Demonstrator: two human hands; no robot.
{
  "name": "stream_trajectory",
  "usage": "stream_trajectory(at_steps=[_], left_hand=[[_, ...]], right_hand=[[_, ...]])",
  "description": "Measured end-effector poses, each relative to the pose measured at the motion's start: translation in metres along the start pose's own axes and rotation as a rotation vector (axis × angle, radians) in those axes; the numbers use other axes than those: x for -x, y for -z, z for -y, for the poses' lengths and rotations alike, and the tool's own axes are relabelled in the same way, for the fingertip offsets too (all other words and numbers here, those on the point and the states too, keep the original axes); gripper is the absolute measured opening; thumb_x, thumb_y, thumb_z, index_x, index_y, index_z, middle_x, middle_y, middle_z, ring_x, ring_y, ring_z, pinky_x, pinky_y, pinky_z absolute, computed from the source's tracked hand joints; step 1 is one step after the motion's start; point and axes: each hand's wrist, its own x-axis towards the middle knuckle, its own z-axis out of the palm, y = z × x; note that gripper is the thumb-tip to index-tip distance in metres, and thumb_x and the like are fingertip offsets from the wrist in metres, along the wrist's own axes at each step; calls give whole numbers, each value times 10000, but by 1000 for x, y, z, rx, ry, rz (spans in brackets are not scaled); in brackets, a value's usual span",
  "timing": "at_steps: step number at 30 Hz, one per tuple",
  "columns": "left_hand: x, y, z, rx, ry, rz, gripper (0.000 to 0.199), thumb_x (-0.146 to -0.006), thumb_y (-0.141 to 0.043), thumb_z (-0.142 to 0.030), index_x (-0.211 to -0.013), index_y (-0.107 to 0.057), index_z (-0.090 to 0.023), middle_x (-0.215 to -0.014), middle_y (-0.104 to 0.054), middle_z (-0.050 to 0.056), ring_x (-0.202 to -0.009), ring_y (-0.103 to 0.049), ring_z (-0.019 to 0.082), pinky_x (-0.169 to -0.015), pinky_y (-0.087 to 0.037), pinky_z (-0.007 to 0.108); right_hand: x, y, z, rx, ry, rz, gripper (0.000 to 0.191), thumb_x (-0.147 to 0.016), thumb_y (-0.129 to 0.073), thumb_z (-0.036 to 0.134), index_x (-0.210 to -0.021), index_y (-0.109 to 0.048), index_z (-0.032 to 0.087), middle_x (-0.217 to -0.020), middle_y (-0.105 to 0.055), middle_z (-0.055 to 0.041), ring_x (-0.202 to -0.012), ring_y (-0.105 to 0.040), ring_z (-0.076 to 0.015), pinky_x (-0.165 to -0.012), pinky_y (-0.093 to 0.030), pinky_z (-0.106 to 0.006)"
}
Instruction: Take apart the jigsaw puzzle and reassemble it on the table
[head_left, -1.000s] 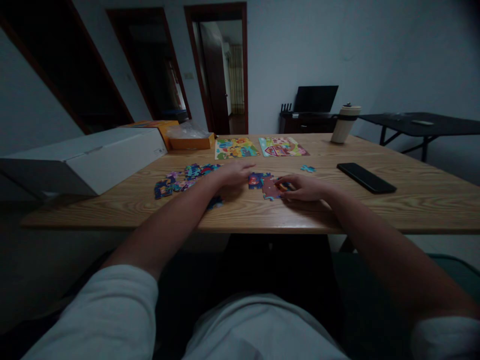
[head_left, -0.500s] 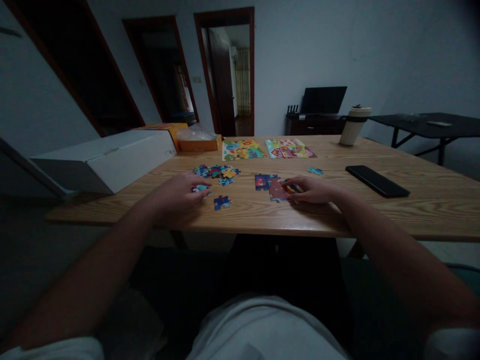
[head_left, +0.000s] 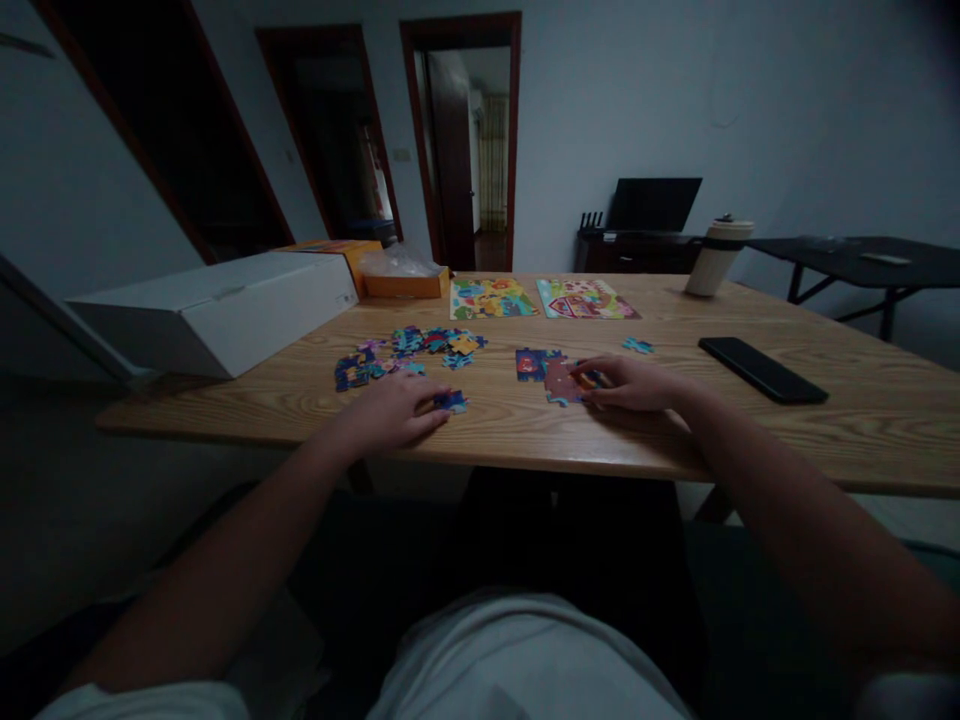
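Note:
My left hand rests low over the table's near side, thumb and fingers closed around the left end of a dark blue puzzle piece. Beyond it lies a loose pile of puzzle pieces, with more blue and purple pieces to its left. My right hand has its fingertips closed on a dark puzzle piece with orange, partly hidden by the fingers. That piece sits at the right edge of a small joined section of puzzle, brown and blue with a red figure.
Two colourful puzzle pictures lie at the back of the table. A lone blue piece is right of centre, near a black phone. A cup stands back right; a white box and an orange tray are at left.
My left hand has moved right and nearer, from beside the pile to the single blue piece, uncovering pieces on the left. My right hand stays at the joined section. The view has shifted slightly.

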Motion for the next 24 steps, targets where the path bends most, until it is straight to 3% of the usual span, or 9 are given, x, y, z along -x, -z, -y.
stream_trajectory(at_steps=[8, 13, 18, 21, 24], left_hand=[[-15, 1, -11, 141, 77, -37, 443, -884, -559, -448, -1247, -696, -235, -1213, -727, 62, -1050, -686, 260, -924, -515, 347], [-42, -3, -25, 269, 53, -25, 414, -892, -575, -411, -1238, -671, -205, -1177, -742, 70, -978, -711, 223, -856, -540, 311], [-72, -13, -51, 371, -63, -49, 300, -939, -544, -325, -1185, -665, -204, -1080, -762, 58, -927, -713, 190, -803, -535, 281], [-82, -19, -66, 237, -187, -84, 257, -960, -531, -327, -1104, -709, -209, -1045, -758, 63, -917, -701, 208, -814, -516, 303], [-88, -26, -69, 112, -306, -96, 261, -972, -533, -314, -1076, -746, -203, -1108, -745, 73, -1026, -677, 228, -921, -484, 326]], right_hand=[[-1, -1, -3, 8, -11, -10, 561, -855, -647, 463, -1384, -615, 279, -1351, -654, -64, -1160, -632, -303, -1031, -471, -434], [-3, -2, -8, 10, -7, 5, 548, -854, -652, 452, -1380, -608, 307, -1355, -652, -42, -1166, -628, -293, -1023, -477, -423], [-1, 0, 2, 32, 14, -3, 561, -877, -617, 509, -1378, -619, 256, -1347, -657, -61, -1152, -636, -284, -1007, -476, -378], [-1, -1, 4, 25, -7, -17, 585, -869, -624, 511, -1388, -616, 239, -1350, -654, -74, -1168, -629, -289, -1020, -464, -382], [-1, -2, 3, 15, -16, -15, 582, -862, -637, 501, -1385, -618, 247, -1348, -656, -70, -1186, -618, -291, -1035, -453, -389]])
